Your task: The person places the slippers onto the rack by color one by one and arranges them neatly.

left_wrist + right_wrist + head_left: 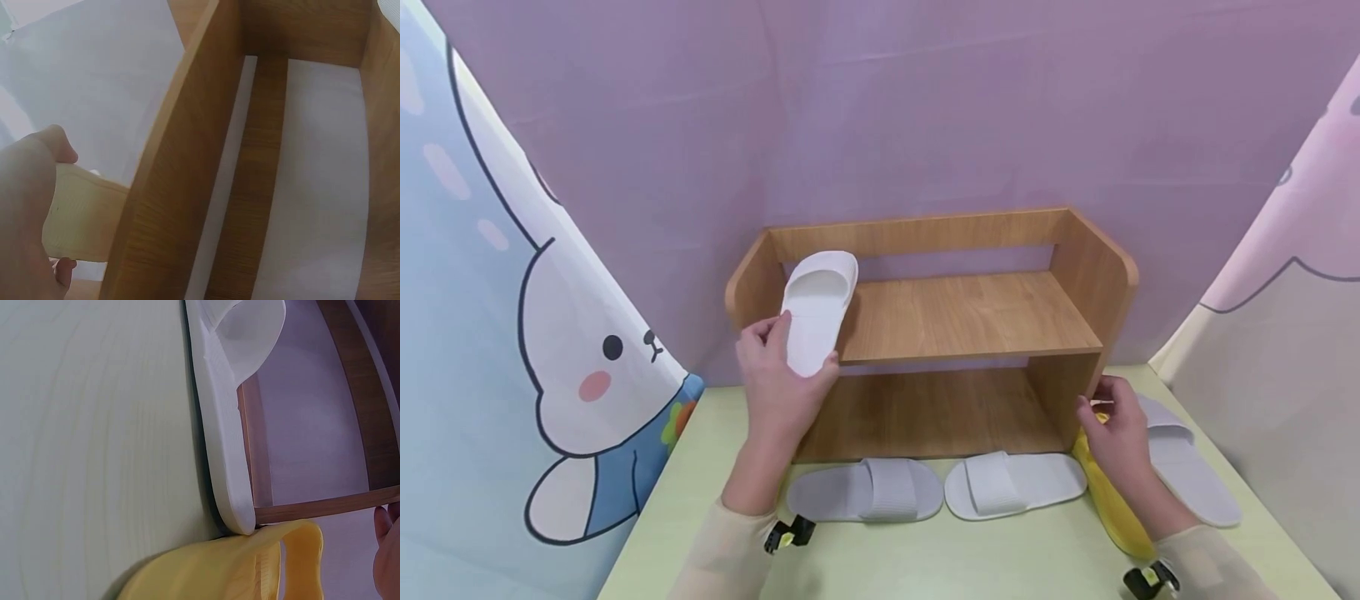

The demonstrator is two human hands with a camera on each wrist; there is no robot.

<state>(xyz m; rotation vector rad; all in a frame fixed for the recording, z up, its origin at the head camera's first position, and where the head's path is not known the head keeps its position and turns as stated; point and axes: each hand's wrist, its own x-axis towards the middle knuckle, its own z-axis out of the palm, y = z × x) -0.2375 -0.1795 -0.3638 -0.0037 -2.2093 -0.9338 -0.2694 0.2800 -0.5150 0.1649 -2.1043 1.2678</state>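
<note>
My left hand (778, 379) pinches the heel end of a white slipper (820, 321), tilted with its toe strap upward, above the left part of the wooden shoe rack (970, 312). In the left wrist view, thumb and fingers sit on opposite edges of the slipper's sole (87, 215), partly behind the rack's side panel. My right hand (1120, 433), loosely bent, has its fingertips against the outside of the rack's right panel (1093, 292). Below that hand lies a yellow slipper (1116, 512), partly covered by the hand and wrist.
A grey slipper (865, 490) and a white slipper (1018, 485) lie end to end before the rack on the pale table (925, 562). Another grey slipper (1195, 475) lies right of the yellow one. Purple cloth (925, 108) hangs behind; printed curtains flank both sides.
</note>
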